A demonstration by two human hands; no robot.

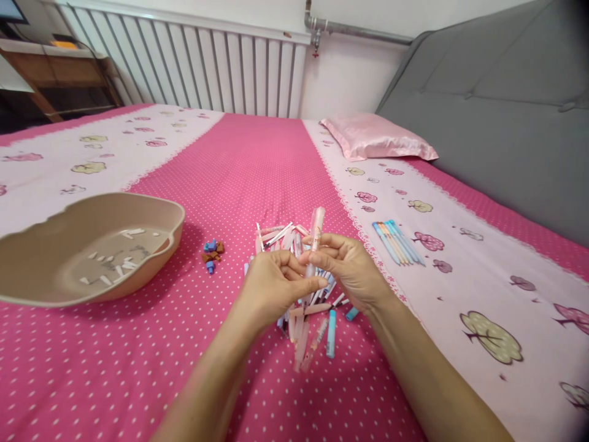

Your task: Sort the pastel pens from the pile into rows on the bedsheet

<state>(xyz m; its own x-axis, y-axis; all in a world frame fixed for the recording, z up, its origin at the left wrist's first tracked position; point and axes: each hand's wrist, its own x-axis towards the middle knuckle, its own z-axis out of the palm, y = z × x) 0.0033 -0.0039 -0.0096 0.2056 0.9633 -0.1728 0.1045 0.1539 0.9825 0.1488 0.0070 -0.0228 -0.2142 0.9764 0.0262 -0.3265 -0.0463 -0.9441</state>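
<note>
A translucent pink pen (316, 226) stands nearly upright between my two hands. My right hand (352, 267) pinches its middle with thumb and fingertips. Lower down, my left hand (271, 285) closes around it, the thumb stretched across the barrel; its lower end is partly hidden. Directly beneath both hands lies a loose pile of pen parts (310, 309), with pink barrels, white refills and caps mixed together. A light blue pen cap (331, 334) lies at the near edge of the pile, and another blue piece (352, 314) sits beneath my right wrist.
A beige basin (172, 215) with small white pieces in it stands at the left. Between it and the pile are small blue and brown pieces (211, 255). Several assembled blue pens (398, 242) lie in a row at the right. A pink pillow (377, 136) rests behind, against the grey headboard (497, 104).
</note>
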